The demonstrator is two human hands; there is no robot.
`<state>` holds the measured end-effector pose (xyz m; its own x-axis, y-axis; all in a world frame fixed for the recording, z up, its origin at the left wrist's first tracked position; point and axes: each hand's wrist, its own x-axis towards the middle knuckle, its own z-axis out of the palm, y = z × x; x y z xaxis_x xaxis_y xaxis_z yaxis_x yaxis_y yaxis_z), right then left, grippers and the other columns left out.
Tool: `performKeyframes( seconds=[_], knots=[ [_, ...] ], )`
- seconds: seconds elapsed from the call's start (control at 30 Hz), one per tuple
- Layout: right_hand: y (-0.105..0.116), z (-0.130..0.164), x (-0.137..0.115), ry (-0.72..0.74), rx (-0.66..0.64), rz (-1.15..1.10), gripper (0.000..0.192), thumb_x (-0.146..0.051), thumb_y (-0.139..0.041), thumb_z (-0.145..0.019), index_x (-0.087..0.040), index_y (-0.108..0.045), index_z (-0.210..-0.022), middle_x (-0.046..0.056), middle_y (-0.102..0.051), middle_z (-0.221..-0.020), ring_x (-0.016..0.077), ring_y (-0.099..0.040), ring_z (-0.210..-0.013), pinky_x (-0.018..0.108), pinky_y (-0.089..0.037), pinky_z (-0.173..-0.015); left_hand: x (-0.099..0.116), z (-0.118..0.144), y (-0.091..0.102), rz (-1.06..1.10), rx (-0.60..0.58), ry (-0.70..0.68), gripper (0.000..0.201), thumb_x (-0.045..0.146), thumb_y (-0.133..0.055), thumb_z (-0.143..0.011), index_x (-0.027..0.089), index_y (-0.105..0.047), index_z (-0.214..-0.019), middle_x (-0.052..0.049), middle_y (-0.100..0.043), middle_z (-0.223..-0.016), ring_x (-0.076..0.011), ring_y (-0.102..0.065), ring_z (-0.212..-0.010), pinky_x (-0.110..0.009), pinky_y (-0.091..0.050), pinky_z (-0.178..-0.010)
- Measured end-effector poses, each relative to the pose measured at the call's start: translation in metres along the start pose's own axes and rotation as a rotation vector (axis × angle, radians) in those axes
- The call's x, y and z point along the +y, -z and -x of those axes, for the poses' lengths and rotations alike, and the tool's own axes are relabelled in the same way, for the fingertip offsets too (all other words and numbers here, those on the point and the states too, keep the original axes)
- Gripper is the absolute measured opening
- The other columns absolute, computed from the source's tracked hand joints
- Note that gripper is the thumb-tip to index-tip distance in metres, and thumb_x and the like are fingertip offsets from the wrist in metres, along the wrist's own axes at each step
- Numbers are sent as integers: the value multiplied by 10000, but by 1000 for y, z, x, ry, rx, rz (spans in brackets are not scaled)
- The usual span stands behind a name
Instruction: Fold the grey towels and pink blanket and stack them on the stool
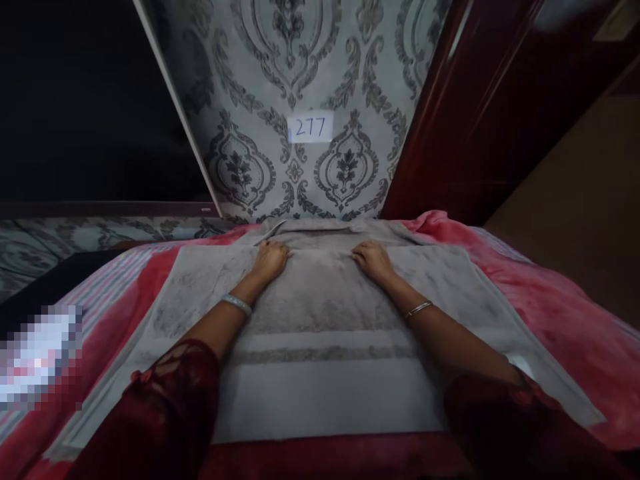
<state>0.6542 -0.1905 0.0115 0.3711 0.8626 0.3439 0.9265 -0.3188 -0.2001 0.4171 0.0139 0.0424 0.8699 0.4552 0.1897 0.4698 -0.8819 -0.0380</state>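
Head camera looks down along both forearms to the far part of a grey rectangular terry towel (320, 333) spread flat over a red plush blanket (540, 293).

The left hand (270, 259) lies palm down on the towel, fingers curled at the far fold, pressing the cloth rather than clutching it; whether the fingertips pinch the edge cannot be told. A pale silver bangle (237, 304) circles that wrist, and a dark red lace sleeve (165, 400) covers the arm nearer the camera.

The right hand (373, 260) mirrors it, well apart from the left, knuckles up and fingers bent onto the same folded edge, likewise flat on the fabric with nothing lifted. A thin metal bracelet (418, 309) sits on that wrist.

Between and just beyond the hands the towel's far end is doubled over into a narrow raised band (313, 233). Nearer the camera a darker woven stripe (320, 353) crosses the towel from side to side.

Beyond the blanket rises a wall of grey damask-pattern wallpaper (300, 67) bearing a small white paper label (310, 127) marked 277. A dark red wooden panel (475, 113) stands to the right of the wall, and a dark black surface (85, 100) fills the upper left.
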Motion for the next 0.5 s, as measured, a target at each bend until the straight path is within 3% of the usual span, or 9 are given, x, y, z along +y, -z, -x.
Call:
performKeyframes(
  seconds=[0.17,0.33,0.5],
  knots=[
    [-4,-13,15,-7,101,28,253,-245,-474,-977,-184,-719,-959,145,-707,-1032,297,-601,-1008,385,-437,-874,-7,-14,-1,42,85,71,415,345,-377,-1018,122,-721,-1081,-182,-702,-1123,-304,-627,-1080,-409,-425,-942],
    [-24,-15,22,-63,49,8,190,-250,-508,-954,-176,-682,-971,160,-671,-1058,331,-562,-1039,433,-428,-893,-9,-23,-16,43,-61,-3,383,319,-409,-1012,95,-710,-1087,-176,-703,-1098,-288,-632,-1067,-380,-433,-930],
    [-35,-6,28,-24,101,-22,237,-275,-457,-977,-172,-659,-1045,166,-647,-1101,327,-527,-1084,457,-411,-938,-6,-18,-25,30,-38,-14,382,301,-390,-1017,90,-698,-1102,-189,-696,-1133,-290,-616,-1110,-394,-430,-977]
  ],
)
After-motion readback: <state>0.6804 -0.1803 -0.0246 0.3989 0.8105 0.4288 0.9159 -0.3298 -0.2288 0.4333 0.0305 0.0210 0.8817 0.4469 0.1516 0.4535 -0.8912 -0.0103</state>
